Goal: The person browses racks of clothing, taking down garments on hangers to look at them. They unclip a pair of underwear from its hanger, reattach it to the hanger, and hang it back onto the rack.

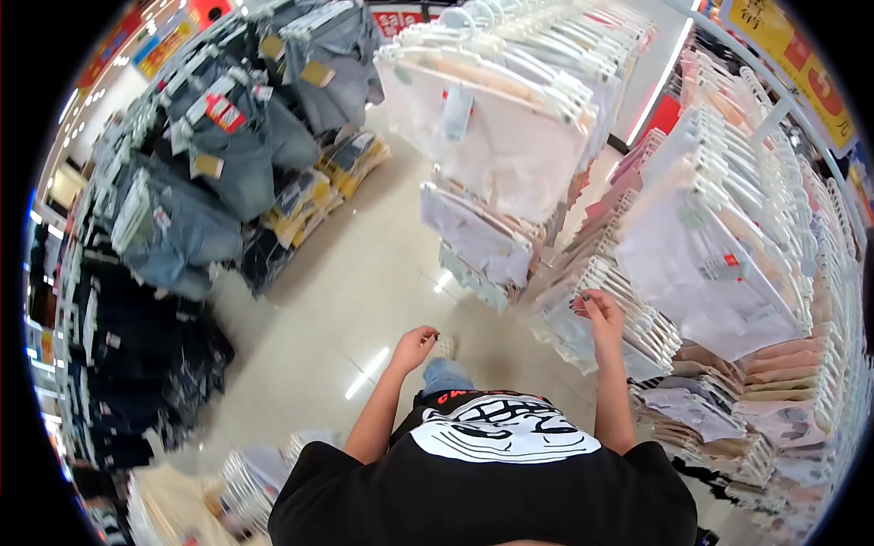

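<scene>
My left hand (418,346) hangs in front of my body over the tiled floor, its fingers curled together with nothing visible in them. My right hand (602,317) is raised, its fingers loosely bent and slightly apart, and I see nothing held. Behind it in the view is a low row of pale garments on white hangers (628,296); whether the fingers touch it I cannot tell. Above that row, at the right, hangs a white garment (696,250) with a small red tag. A pale pink-white garment (510,114) fronts the middle rack.
Denim shorts (241,150) with tags hang on the left rack. Folded yellow-and-dark packs (305,205) lie below them. Dark trousers (118,355) hang at the lower left. Pale clothes (173,505) are behind me on the left. A floor aisle (309,300) runs between the racks.
</scene>
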Tool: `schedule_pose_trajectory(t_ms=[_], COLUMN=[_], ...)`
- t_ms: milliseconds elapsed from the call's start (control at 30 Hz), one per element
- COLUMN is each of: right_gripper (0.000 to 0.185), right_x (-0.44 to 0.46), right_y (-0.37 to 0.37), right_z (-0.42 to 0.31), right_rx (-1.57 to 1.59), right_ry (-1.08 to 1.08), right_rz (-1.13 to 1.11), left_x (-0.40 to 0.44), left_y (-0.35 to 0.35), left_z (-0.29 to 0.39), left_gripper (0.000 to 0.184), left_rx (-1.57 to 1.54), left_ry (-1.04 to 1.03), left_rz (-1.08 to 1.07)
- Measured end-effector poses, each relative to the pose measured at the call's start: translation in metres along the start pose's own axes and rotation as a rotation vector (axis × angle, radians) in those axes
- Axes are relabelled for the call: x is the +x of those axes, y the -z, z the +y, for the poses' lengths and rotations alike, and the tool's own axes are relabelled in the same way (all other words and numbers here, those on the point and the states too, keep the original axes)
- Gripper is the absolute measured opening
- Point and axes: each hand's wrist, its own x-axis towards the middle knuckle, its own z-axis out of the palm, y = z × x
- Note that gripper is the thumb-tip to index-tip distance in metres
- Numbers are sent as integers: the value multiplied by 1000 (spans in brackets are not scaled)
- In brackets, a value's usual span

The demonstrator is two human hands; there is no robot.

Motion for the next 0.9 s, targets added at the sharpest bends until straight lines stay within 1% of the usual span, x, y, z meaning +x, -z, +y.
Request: schedule_pose_trajectory(t_ms=[33, 67, 100, 133, 200, 233, 267, 333, 400, 433, 533, 567, 667, 700, 767, 900], right_gripper=[15, 15, 14, 14, 15, 21, 24, 30, 31, 32, 33, 32, 32, 32, 31, 29], right_x=[5, 10, 15, 21, 34, 37, 42, 54, 63, 67, 69, 69, 67, 63, 57, 54], right_y=[-12, -24, -40, -56, -86, -98, -109, -127, -136, -140, -151, -154, -157, -158, -162, -168], right_z=[-5, -12, -27, -39, -64, -78, -91, -115, -136, -145, -162, -162, -164, -165, -165, -148], right_rx=[22, 40, 73, 8, -127, -147, -194, -293, -439, -513, -707, -715, -741, -743, -791, -335], right_ry=[40, 80, 116, 185, 324, 377, 482, 674, 738, 770, 808, 806, 805, 802, 813, 682], right_rz=[73, 144, 168, 221, 319, 331, 392, 515, 596, 637, 631, 629, 622, 625, 658, 524], left_x=[21, 41, 60, 81, 120, 137, 152, 172, 196, 205, 225, 230, 240, 235, 230, 219], left_y=[25, 47, 70, 90, 132, 150, 168, 201, 219, 226, 234, 234, 230, 228, 231, 230], left_z=[13, 21, 27, 33, 47, 61, 80, 134, 180, 202, 255, 264, 271, 275, 276, 265], left_gripper=[17, 17, 17, 16, 16, 17, 17, 25, 33, 35, 39, 39, 38, 34, 31, 29], left_rx=[130, 35, -61, -160, -228, -227, -225, -101, -222, -245, -339, -379, -581, -722, -788, -870], left_ry=[-63, -70, -78, -88, -171, -241, -305, -445, -643, -690, -817, -856, -858, -774, -787, -752], left_rz=[-16, -1, 15, 31, 86, 139, 191, 325, 384, 393, 389, 385, 318, 308, 260, 180])
